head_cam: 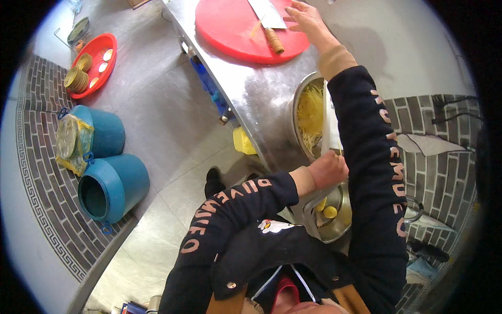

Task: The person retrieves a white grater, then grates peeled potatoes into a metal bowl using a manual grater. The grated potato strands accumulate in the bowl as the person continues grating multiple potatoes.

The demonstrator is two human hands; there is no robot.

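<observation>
My left hand (328, 170) is closed at the near end of a white flat board (332, 127), partly hidden by my sleeve. This board lies over a metal bowl (295, 117) of thin yellow shreds (310, 112). Beyond, at the right rim of a round red cutting board (231, 35), my right hand (306, 19) has its fingers spread and holds nothing visible. A cleaver with a wooden handle (273, 41) lies on the cutting board, just left of that hand, beside a few pale shreds. Nearer to me, a second metal bowl (345, 219) holds yellow pieces (330, 212).
The steel table (251, 84) has its left edge above a yellow container (244, 140). On the floor at left stand two blue drums (131, 184) and a red basin (111, 66) with stacked bowls (76, 79). A brick-patterned wall (415, 117) is at right.
</observation>
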